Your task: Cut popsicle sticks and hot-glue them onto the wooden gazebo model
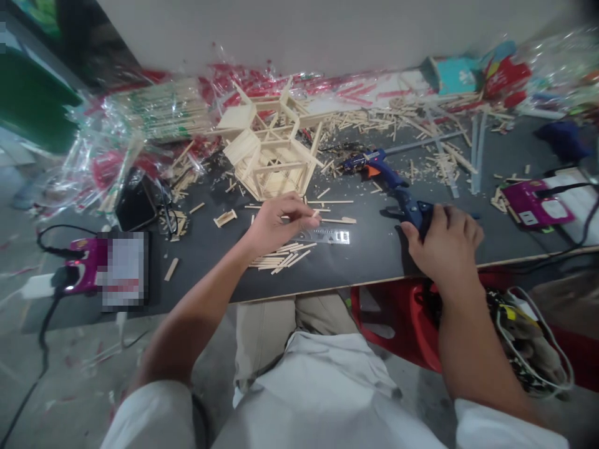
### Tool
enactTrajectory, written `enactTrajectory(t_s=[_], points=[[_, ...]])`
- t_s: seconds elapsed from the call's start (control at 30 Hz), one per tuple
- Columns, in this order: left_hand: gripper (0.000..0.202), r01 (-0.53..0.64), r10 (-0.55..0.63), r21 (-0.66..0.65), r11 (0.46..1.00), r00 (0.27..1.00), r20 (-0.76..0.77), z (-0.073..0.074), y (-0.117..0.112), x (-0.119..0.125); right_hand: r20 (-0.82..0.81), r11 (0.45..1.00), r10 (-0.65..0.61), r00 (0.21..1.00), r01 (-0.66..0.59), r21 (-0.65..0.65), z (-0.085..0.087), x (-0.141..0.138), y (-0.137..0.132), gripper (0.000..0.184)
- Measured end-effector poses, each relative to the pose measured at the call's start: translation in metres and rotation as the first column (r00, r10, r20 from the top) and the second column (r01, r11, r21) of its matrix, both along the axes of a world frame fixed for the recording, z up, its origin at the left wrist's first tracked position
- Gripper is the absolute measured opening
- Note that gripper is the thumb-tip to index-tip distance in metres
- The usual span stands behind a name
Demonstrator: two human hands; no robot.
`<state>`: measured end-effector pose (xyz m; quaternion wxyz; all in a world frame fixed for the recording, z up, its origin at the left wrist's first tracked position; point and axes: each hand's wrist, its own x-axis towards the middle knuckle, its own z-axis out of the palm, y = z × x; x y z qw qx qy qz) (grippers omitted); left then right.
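Observation:
My left hand (283,221) is closed in a pinch over the table, a small pale wooden stick (316,214) showing at its fingertips. Just below those fingers lies a clear ruler (330,236), with several cut sticks (285,258) in front of it. My right hand (444,243) is wrapped round a blue-handled cutting tool (412,209), partly hidden by the palm; its jaws point left. Behind my left hand stands a wooden stick model (276,168) of joined hexagonal frames. A blue glue gun (386,169) with an orange trigger rests to its right.
Stick scraps (369,121) and clear glue sticks (476,153) spread across the back. Plastic-wrapped sticks (159,109) pile up at the left. Purple power adapters (538,202) with cables sit at both sides. A black phone stand (135,199) and a red stool (402,318) are nearby.

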<state>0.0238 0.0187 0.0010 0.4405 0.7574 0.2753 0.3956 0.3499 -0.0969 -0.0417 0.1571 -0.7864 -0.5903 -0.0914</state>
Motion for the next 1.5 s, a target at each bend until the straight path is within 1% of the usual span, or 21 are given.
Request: enactTrajectory(t_s=[0.1,0.17,0.2,0.23,0.3,0.37,0.4,0.47,0.53,0.57,0.7,0.77,0.83,0.93,1.0,1.07,1.13,1.2,1.27,1.37,1.5], points=[[0.025,0.022,-0.02,-0.117,0.993,1.0,0.018,-0.001,-0.002,-0.001,-0.16,0.987,0.114,0.98,-0.093,0.132,0.018,-0.029,0.013,0.051],[0.03,0.056,-0.051,-0.217,0.975,0.998,0.03,0.001,-0.004,-0.003,-0.309,0.97,0.221,0.925,-0.175,0.168,0.033,-0.058,0.025,0.043],[0.033,0.071,-0.066,-0.254,0.965,0.997,0.027,0.001,-0.004,-0.004,-0.401,0.954,0.295,0.867,-0.247,0.168,0.04,-0.073,0.032,0.041],[0.034,0.072,-0.068,-0.277,0.958,0.997,0.022,0.002,-0.003,-0.006,-0.5,0.924,0.376,0.78,-0.357,0.139,0.047,-0.088,0.04,0.04],[0.038,0.017,-0.009,-0.289,0.957,0.999,0.03,0.002,0.001,-0.01,-0.653,0.821,0.476,0.589,-0.564,0.09,0.057,-0.114,0.057,0.037],[0.04,-0.092,0.122,-0.281,0.955,0.988,0.091,0.001,0.008,-0.014,-0.751,0.756,0.482,0.45,-0.647,0.098,0.064,-0.132,0.076,0.031],[0.041,-0.148,0.19,-0.282,0.948,0.973,0.131,0.0,0.012,-0.015,-0.782,0.748,0.475,0.403,-0.654,0.118,0.065,-0.138,0.085,0.029],[0.043,-0.206,0.272,-0.302,0.931,0.943,0.194,-0.003,0.019,-0.018,-0.789,0.76,0.472,0.394,-0.635,0.138,0.066,-0.145,0.101,0.025],[0.044,-0.205,0.28,-0.322,0.924,0.938,0.206,-0.006,0.024,-0.018,-0.792,0.761,0.465,0.395,-0.636,0.13,0.064,-0.147,0.113,0.022],[0.045,-0.203,0.276,-0.326,0.923,0.942,0.193,-0.007,0.025,-0.018,-0.813,0.753,0.45,0.37,-0.646,0.122,0.062,-0.146,0.116,0.021],[0.048,-0.237,0.287,-0.306,0.922,0.949,0.13,-0.009,0.027,-0.016,-0.933,0.745,0.321,0.164,-0.652,0.142,0.053,-0.141,0.119,0.026],[0.048,-0.238,0.291,-0.312,0.92,0.947,0.136,-0.009,0.027,-0.014,-0.955,0.741,0.278,0.099,-0.655,0.148,0.049,-0.139,0.118,0.029],[0.046,-0.23,0.289,-0.326,0.917,0.946,0.148,-0.009,0.027,-0.015,-0.964,0.735,0.257,0.068,-0.662,0.149,0.045,-0.139,0.118,0.034],[0.04,-0.219,0.261,-0.31,0.925,0.96,0.099,-0.007,0.03,-0.025,-0.95,0.765,0.306,0.067,-0.612,0.203,0.039,-0.139,0.121,0.034],[0.035,-0.254,0.258,-0.246,0.935,0.966,-0.013,-0.006,0.035,-0.037,-0.922,0.795,0.371,0.111,-0.552,0.253,0.034,-0.14,0.124,0.031],[0.031,-0.331,0.312,-0.138,0.934,0.939,-0.143,-0.005,0.041,-0.052,-0.881,0.819,0.428,0.2,-0.497,0.286,0.03,-0.14,0.126,0.03],[0.03,-0.384,0.364,-0.077,0.92,0.911,-0.193,-0.007,0.048,-0.064,-0.79,0.824,0.511,0.338,-0.455,0.338,0.028,-0.141,0.125,0.033],[0.03,-0.418,0.403,-0.078,0.905,0.901,-0.159,-0.009,0.054,-0.071,-0.64,0.789,0.608,0.47,-0.443,0.426,0.027,-0.142,0.124,0.039],[0.035,-0.439,0.429,-0.091,0.894,0.897,-0.107,-0.013,0.057,-0.072,-0.501,0.735,0.676,0.54,-0.449,0.508,0.025,-0.144,0.124,0.044],[0.039,-0.42,0.416,-0.082,0.904,0.907,-0.07,-0.016,0.059,-0.067,-0.403,0.687,0.711,0.576,-0.449,0.571,0.021,-0.148,0.126,0.044],[0.043,-0.389,0.39,-0.092,0.917,0.921,-0.013,-0.017,0.059,-0.061,-0.363,0.682,0.704,0.61,-0.44,0.585,0.015,-0.151,0.131,0.039]])
